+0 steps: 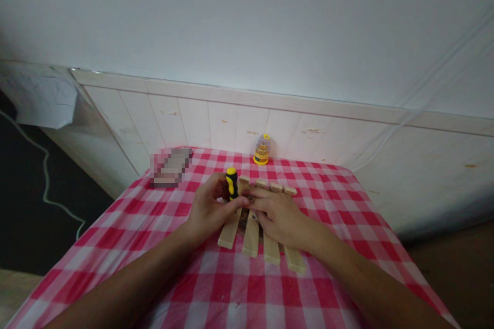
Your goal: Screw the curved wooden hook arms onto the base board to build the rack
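A piece made of several pale wooden slats (250, 239), set side by side with gaps, lies on the checked tablecloth. Small dark dots show on some slats, and darker wood is visible beneath them. At its left end my left hand (210, 205) is closed around a screwdriver with a yellow and black handle (232, 181), which stands nearly upright. The screwdriver's lower part is hidden. Across the slats lies my right hand (280, 213), fingers stretched to the left and apart, with the fingertips close to my left thumb. What is under those fingertips cannot be seen.
A clear, dome-topped bit case with a yellow base (261, 150) stands at the table's back edge, against white panelling (224, 118). A blurred-out flat object (172, 167) lies at the back left. The red and white tablecloth (154, 247) covers the table; a pale cable (47, 180) hangs left.
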A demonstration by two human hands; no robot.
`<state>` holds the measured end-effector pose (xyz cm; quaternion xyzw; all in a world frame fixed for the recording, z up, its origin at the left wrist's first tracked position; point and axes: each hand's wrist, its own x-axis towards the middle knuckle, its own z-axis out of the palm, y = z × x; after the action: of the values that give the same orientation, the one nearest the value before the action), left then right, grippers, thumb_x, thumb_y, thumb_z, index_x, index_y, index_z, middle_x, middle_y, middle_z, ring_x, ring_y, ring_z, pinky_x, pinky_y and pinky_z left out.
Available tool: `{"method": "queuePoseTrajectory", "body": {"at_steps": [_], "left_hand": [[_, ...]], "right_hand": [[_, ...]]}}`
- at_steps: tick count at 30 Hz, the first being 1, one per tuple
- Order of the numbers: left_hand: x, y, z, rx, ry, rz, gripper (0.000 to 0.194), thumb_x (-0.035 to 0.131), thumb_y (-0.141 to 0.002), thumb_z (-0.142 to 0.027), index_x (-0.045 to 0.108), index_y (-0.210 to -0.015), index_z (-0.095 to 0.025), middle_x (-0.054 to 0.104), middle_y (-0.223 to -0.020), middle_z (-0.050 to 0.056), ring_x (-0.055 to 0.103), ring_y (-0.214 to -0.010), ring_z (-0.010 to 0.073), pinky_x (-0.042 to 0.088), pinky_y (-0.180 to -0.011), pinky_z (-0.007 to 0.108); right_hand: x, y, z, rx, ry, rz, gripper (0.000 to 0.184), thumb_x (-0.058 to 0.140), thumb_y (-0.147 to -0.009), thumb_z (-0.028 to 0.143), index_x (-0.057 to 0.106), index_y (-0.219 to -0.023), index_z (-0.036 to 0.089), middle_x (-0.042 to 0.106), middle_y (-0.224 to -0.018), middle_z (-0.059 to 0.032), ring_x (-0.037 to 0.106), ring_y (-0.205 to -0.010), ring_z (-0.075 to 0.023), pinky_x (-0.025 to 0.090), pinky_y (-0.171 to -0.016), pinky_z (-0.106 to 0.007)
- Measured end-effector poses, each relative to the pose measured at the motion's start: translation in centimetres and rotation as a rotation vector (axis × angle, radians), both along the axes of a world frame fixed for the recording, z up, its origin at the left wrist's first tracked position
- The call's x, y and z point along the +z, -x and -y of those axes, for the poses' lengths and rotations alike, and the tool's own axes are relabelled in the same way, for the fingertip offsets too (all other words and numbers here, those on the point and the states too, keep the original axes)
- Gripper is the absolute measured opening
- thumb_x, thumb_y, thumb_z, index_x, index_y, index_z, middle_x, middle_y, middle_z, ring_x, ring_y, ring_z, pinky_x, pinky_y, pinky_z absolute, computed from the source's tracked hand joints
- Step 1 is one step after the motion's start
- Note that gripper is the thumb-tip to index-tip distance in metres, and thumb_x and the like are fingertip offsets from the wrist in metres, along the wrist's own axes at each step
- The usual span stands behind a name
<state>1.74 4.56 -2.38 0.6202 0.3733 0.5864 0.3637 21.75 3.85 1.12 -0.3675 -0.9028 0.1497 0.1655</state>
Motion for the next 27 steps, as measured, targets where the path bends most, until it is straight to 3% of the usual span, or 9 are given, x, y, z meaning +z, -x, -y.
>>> {"method": "queuePoseTrajectory", "body": {"at_steps": [11,20,27], "left_hand": [[0.14,0.02,-0.02,0.081,0.003,-0.011,0.035,0.090,-0.071,-0.028,0.059,-0.086,-0.021,0.065,-0.069,-0.005,0.063,-0.061,0.0118,0.048,-0.056,0.021],[-0.17,0.07,0.03,0.013,-0.004,0.003,0.035,0.090,-0.072,-0.028,0.061,-0.091,-0.021,0.070,-0.077,-0.003,0.067,-0.068,0.0137,0.052,-0.063,0.024],[-0.09,0.12,0.23,0.024,0.000,-0.028,0.038,0.092,-0.070,-0.032,0.063,-0.091,-0.021,0.069,-0.073,-0.003,0.064,-0.064,0.0125,0.049,-0.058,0.022]], "right_hand": [[0.15,0.02,0.07,-0.006,0.027,0.006,0.049,0.048,-0.093,0.006,0.075,-0.126,0.032,0.065,-0.143,0.0004,0.059,-0.134,-0.0244,0.046,-0.116,-0.045],[0.22,0.02,0.12,-0.002,0.009,0.022,0.046,0.048,-0.095,0.006,0.075,-0.124,0.029,0.066,-0.143,-0.0011,0.060,-0.132,-0.0230,0.048,-0.114,-0.041],[0.30,0.12,0.13,-0.015,0.004,0.034,0.038,0.049,-0.097,0.007,0.077,-0.114,0.025,0.067,-0.141,-0.0027,0.062,-0.129,-0.0225,0.049,-0.112,-0.040]]}}
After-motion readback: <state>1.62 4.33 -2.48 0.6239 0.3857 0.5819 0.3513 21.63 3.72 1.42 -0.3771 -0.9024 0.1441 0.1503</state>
